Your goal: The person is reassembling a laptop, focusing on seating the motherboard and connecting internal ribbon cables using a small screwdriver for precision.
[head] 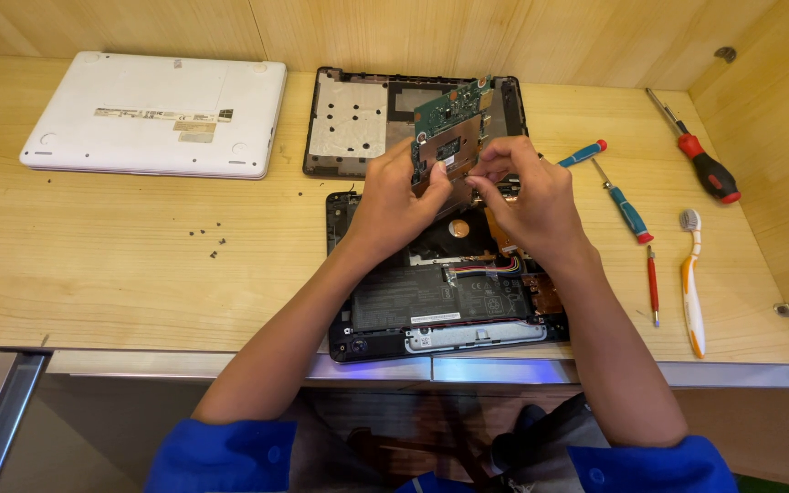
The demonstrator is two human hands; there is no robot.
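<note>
**Tech A:** Above the opened black laptop base (440, 301) on the wooden desk (120, 256), where is the green circuit board with its copper plate (449, 137)?

**Tech B:** Lifted clear, upright. Left hand (394, 205) grip clamps its lower left edge; right hand (527, 196) fingertips pinch the right edge.

**Tech A:** Step in hand?

**Tech B:** Board inspection, by my judgement. The next move calls for steady support and no flexing; the blue-handled screwdrivers (627, 210) lie near.

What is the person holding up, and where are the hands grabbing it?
A green circuit board, lifted above the opened laptop. The left hand grips its lower left edge; the right hand pinches its lower right edge with the fingertips.
</note>
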